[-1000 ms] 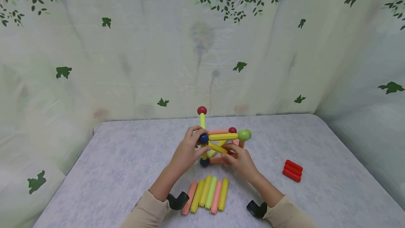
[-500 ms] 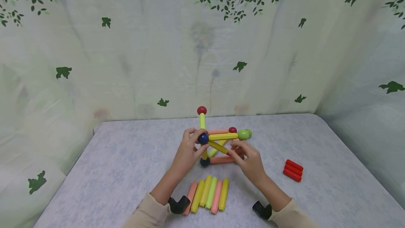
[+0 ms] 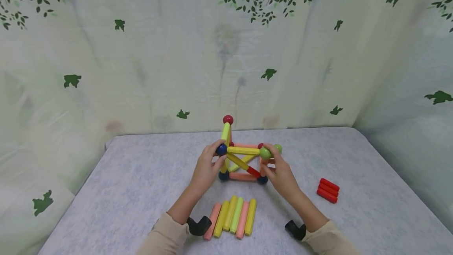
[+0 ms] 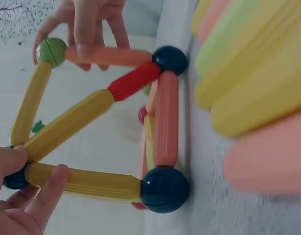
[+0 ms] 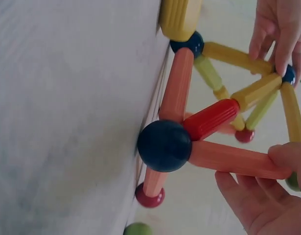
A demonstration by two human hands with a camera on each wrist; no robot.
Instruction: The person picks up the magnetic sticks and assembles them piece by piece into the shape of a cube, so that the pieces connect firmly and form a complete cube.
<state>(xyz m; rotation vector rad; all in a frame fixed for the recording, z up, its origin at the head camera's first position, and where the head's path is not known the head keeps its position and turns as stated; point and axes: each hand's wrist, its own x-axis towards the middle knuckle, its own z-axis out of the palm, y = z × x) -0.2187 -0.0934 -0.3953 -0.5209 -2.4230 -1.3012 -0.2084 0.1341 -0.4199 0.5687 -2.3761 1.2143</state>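
Note:
A frame of magnetic sticks and balls stands at the table's middle. My left hand (image 3: 204,167) pinches its upper-left corner, where a navy ball (image 3: 221,149) meets yellow sticks. My right hand (image 3: 281,173) holds the salmon upright stick (image 5: 233,159), just below the green ball (image 3: 265,153). Across this front face runs a diagonal: a yellow stick (image 4: 72,122) joined end to end with a short red stick (image 4: 135,82), which reaches the lower-right navy ball (image 5: 165,146). A salmon stick (image 4: 166,117) forms the bottom edge. One red ball (image 3: 228,120) tops the frame.
In front of the frame lies a row of loose yellow, green and salmon sticks (image 3: 233,217). Several short red sticks (image 3: 328,190) lie together to the right. A leaf-printed curtain (image 3: 198,50) hangs behind the table (image 3: 141,192).
My right hand has left the red stick and moved up to the salmon upright by the green ball. The front face has shifted left, and the red stick now meets the lower-right navy ball.

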